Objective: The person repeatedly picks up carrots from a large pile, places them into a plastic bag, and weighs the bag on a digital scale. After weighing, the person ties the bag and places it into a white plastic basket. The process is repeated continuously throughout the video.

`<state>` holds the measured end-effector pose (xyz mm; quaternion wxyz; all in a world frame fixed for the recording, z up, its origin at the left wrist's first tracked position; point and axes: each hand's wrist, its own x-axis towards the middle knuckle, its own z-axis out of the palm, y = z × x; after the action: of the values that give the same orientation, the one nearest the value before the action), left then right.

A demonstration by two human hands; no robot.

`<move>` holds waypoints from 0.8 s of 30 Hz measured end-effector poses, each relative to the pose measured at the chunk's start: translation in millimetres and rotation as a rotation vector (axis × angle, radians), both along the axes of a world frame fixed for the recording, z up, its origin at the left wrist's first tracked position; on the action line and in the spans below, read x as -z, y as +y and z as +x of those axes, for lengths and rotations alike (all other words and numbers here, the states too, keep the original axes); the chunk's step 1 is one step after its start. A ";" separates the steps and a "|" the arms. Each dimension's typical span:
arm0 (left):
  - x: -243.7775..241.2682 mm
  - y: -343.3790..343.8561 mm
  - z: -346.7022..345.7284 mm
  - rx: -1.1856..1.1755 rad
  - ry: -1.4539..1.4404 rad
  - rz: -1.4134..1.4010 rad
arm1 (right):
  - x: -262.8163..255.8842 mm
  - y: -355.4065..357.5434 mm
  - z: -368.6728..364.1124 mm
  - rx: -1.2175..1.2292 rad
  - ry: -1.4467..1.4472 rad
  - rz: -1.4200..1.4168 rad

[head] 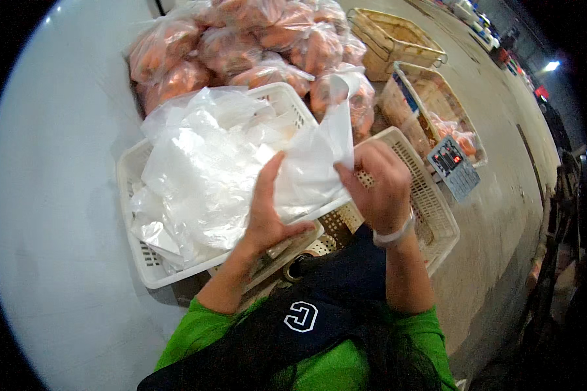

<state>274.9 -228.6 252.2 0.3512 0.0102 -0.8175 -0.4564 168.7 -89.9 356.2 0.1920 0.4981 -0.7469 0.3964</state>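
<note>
My right hand (384, 188) pinches the edge of a thin white plastic sheet or bag (318, 149), whose upper end stands up and curls over. Just left of it, my left hand (264, 222) has thumb and forefinger spread apart, in front of the sheet's lower part. Its other fingers are hidden, and nothing shows in its grasp. Beneath both lies a heap of loose clear and white plastic bags (195, 161), filling a white slatted plastic crate (191, 273). A pale band circles my right wrist.
Clear bags of what look like carrots (230, 51) are piled behind the crate. Another perforated crate (438, 215) sits at right, beside a digital scale display (452, 163). Two stained tubs (462, 97) stand farther back, the nearer holding bagged produce. A pale wall (63, 195) rises at left.
</note>
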 end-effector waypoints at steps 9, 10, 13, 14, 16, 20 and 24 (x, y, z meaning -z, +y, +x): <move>-28.3 87.7 -5.2 0.506 -0.190 0.798 | 18.2 99.3 44.7 0.248 -0.008 -0.138; -22.8 84.3 -6.6 0.505 -0.238 0.711 | 23.8 111.8 40.0 0.309 -0.084 -0.144; -29.0 75.7 -14.8 0.633 -0.438 0.591 | 53.0 143.3 26.3 0.289 -0.533 -0.159; -35.4 78.3 -20.5 0.675 -0.459 0.506 | 69.7 153.3 24.6 0.142 -0.815 -0.159; -49.8 84.1 -30.9 0.724 -0.432 0.274 | 80.2 166.5 29.6 0.019 -1.038 -0.176; -61.4 102.0 -46.1 0.654 -0.389 -0.176 | 83.5 173.3 46.5 0.060 -1.144 -0.383; -67.5 128.0 -47.3 0.539 -0.460 -0.426 | 116.8 190.8 43.2 0.089 -1.142 -0.304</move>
<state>227.6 -100.5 319.8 0.0215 -0.1757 -0.9242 -0.3385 211.8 100.9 239.3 -0.1546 0.1410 -0.6869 0.6960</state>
